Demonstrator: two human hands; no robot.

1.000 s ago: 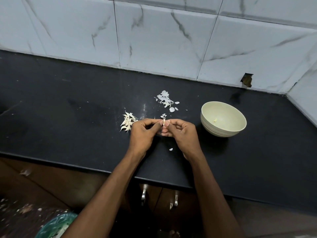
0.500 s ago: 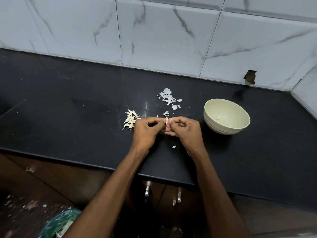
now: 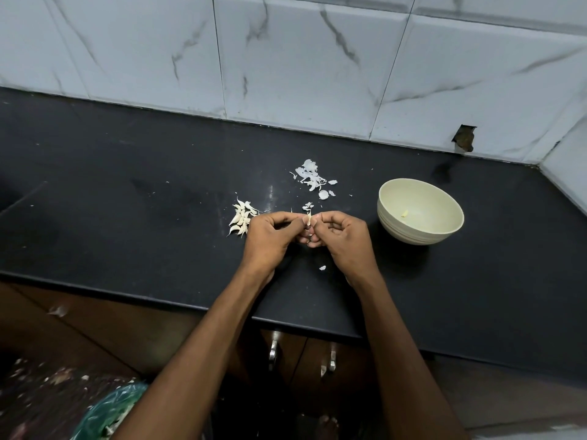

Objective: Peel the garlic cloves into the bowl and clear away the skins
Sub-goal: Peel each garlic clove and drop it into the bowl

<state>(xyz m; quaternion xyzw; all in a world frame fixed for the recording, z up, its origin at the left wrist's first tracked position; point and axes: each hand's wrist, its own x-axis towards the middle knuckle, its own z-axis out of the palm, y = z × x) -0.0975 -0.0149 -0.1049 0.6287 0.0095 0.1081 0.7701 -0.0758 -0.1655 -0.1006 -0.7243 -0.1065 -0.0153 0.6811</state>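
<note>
Above the counter [image 3: 127, 201], between the clove pile [image 3: 241, 217] and the bowl [image 3: 420, 211], your left hand [image 3: 270, 239] and right hand [image 3: 344, 239] both pinch one garlic clove [image 3: 308, 219], long axis upright, tip pointing away from you.

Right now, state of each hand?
Left hand: closed, pinching the garlic clove between both hands.
Right hand: closed, pinching the same clove from the other side.
</note>
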